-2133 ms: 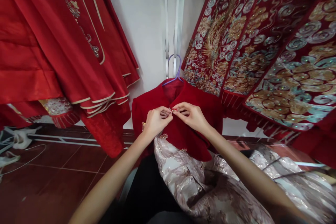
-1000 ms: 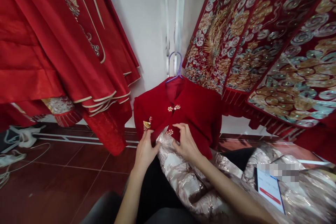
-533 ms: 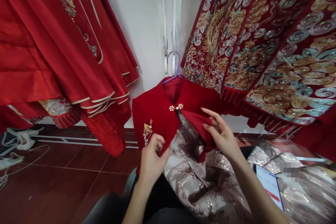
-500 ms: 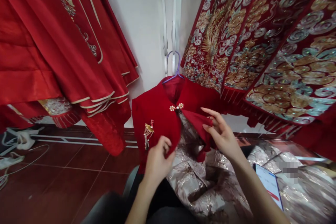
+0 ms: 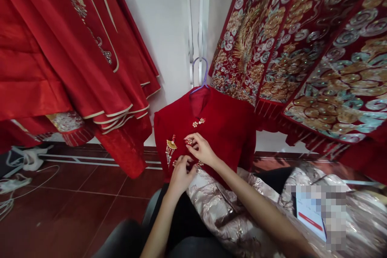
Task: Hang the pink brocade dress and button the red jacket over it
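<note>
A dark red velvet jacket [image 5: 223,125] hangs in front of me on a purple hanger [image 5: 205,76]. Its two front panels meet, and a beaded flower clasp [image 5: 198,122] joins them below the collar. My right hand [image 5: 203,151] pinches the jacket front at a second beaded flower clasp [image 5: 189,141], its fingers partly covering it. Just below, my left hand [image 5: 180,174] has its fingers closed on the jacket's front, close to the right fingertips. A gold brooch with dangling beads [image 5: 171,145] is on the panel left of both hands. More beaded clasps show partly beside the left fingers.
Red garments [image 5: 90,68] hang at left, and a heavily embroidered red garment [image 5: 290,52] at right. Shiny pinkish-silver fabric [image 5: 223,209] covers my lap, with a phone [image 5: 310,215] on it at right. White cables [image 5: 33,185] lie on the tiled floor at left.
My right hand has let go of the folded-back right panel and moved left to a clasp. That panel now lies flat against the other one. My left hand stays near the lower front.
</note>
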A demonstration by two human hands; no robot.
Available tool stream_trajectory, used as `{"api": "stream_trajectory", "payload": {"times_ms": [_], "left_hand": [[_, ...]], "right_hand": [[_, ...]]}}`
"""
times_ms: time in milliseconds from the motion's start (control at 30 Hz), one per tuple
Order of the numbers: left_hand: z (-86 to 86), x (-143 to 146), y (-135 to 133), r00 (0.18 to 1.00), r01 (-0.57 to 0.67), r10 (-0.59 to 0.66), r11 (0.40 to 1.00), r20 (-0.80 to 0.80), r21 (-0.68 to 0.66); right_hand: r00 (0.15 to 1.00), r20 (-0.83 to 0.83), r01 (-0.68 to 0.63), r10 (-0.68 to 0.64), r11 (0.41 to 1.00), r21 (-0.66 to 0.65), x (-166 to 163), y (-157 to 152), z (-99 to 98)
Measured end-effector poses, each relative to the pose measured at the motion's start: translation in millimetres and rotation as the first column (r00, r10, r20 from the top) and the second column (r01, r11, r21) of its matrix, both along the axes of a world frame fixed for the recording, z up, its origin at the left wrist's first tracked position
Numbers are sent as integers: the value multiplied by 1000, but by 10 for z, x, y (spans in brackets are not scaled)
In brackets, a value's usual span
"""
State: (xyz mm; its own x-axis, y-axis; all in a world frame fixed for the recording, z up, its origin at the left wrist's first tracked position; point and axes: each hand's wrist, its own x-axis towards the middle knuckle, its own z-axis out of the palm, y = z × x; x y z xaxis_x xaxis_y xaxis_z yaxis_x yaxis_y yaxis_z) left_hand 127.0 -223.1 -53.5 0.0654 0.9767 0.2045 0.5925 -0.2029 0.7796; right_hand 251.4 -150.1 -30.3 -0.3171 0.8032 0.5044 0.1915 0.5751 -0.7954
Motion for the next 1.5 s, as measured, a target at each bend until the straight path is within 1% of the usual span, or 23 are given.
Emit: {"api": "stream_trajectory", "payload": {"times_ms": [33,100,133,167,200,233,267,300,333,367,467,600,733,867,967,1133,1267,1367,1500], "left_hand": [[23,-35,26,998,17,-15,1000,60,-26],[99,-119,64,967,104,-71,987,244,-125],[146,-172,84,937,139,-76,976,341,-166],[192,-231,111,906,140,-51,973,420,-184],[234,-293,147,885,84,0,983,465,-161],[268,-353,191,875,-33,74,995,478,-93],[291,-408,241,869,-164,150,986,471,-12],[305,-453,296,865,-265,208,962,457,63],[310,-486,349,864,-319,239,941,443,115],[309,-505,396,869,-327,239,935,432,140],[293,-500,481,875,-245,155,959,459,142],[304,-451,463,840,-225,126,966,528,126],[329,-431,420,832,-183,101,978,545,98],[317,-406,432,826,-238,139,965,545,114],[297,-379,457,832,-276,171,953,528,126],[269,-391,504,843,-275,166,951,512,145],[275,-486,563,882,-201,124,972,454,126],[304,-541,606,919,-162,91,974,384,157],[315,-518,585,929,-141,69,974,363,177]], "right_hand": [[1000,-4,8,-8,1000,-13,-13,53,-28],[1000,-25,8,-9,999,-45,-22,92,-39],[999,-37,6,-8,998,-59,-21,88,-31],[999,-46,6,-9,998,-69,-20,76,-21],[998,-53,9,-13,997,-76,-21,63,-12],[998,-61,14,-19,997,-82,-23,53,-8],[997,-69,21,-27,996,-88,-27,46,-8],[996,-80,29,-36,995,-95,-33,45,-14],[995,-93,33,-42,994,-103,-39,46,-22],[993,-109,33,-45,993,-111,-45,47,-31],[987,-154,21,-42,991,-132,-56,38,-42],[984,-175,24,-46,992,-127,-73,-15,30],[990,-128,49,-52,998,-28,-127,-35,143],[994,-73,86,-83,996,39,-191,-14,182],[992,-67,110,-106,992,62,-225,-16,165],[985,-60,169,-164,981,90,-276,-19,122],[976,-48,215,-211,972,98,-311,-7,84],[972,-54,234,-230,969,77,-334,4,63],[977,-37,211,-209,976,51,-300,-3,71]]}}
